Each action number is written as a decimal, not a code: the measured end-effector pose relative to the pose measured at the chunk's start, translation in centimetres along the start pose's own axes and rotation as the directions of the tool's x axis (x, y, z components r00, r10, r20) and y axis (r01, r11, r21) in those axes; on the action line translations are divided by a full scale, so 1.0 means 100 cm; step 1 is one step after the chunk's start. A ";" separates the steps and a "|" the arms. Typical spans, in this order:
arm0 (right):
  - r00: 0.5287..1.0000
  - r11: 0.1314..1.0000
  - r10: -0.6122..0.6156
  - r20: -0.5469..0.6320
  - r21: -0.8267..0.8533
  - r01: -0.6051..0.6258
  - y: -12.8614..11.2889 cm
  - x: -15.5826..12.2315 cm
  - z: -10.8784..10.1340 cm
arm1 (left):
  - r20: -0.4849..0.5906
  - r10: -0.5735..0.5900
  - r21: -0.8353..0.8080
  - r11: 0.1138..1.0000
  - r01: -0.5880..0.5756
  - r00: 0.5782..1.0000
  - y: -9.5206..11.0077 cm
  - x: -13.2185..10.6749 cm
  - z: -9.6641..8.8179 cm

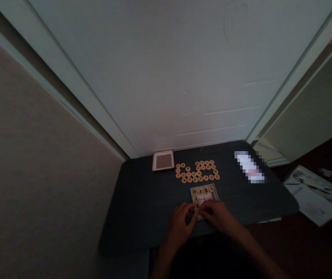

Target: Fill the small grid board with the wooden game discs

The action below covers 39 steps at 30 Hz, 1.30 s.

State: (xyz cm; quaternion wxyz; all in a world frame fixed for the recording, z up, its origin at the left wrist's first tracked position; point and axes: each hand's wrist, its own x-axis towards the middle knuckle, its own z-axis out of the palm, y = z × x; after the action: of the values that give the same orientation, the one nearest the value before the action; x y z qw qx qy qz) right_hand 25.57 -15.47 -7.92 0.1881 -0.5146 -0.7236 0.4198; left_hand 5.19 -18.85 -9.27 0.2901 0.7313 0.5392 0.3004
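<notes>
A small square game board [204, 195] lies on the dark table [142, 201], with a few round wooden pieces along its far edge. Both my hands rest at the board's near edge. My left hand [180, 224] has its fingers curled toward the board's near left corner. My right hand [219, 217] covers the near right part, fingers bent and pinched over a piece I can barely make out. Several round wooden game pieces [197, 171] with red and black marks lie loose beyond the board.
A shallow square box lid [163, 160] sits at the table's far left. A blurred white object [250, 167] lies far right. A white door stands behind the table; papers [314, 193] lie on the floor to the right.
</notes>
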 end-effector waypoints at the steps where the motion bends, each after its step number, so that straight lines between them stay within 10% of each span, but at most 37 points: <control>1: 1.000 1.000 0.004 0.002 0.000 -0.004 0.001 0.000 0.001 | -0.002 -0.001 -0.004 1.000 0.001 1.000 0.000 0.000 0.000; 39: 0.969 0.992 -0.101 -0.228 0.053 0.116 0.006 0.009 0.002 | -0.013 0.008 -0.005 1.000 -0.008 1.000 0.005 0.002 -0.004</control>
State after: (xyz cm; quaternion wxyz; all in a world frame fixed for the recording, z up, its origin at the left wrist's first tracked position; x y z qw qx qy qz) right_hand 25.42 -14.70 -8.67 0.3083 -0.5118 -0.7105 0.3718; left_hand 5.20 -18.71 -8.62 0.2873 0.7308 0.5374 0.3075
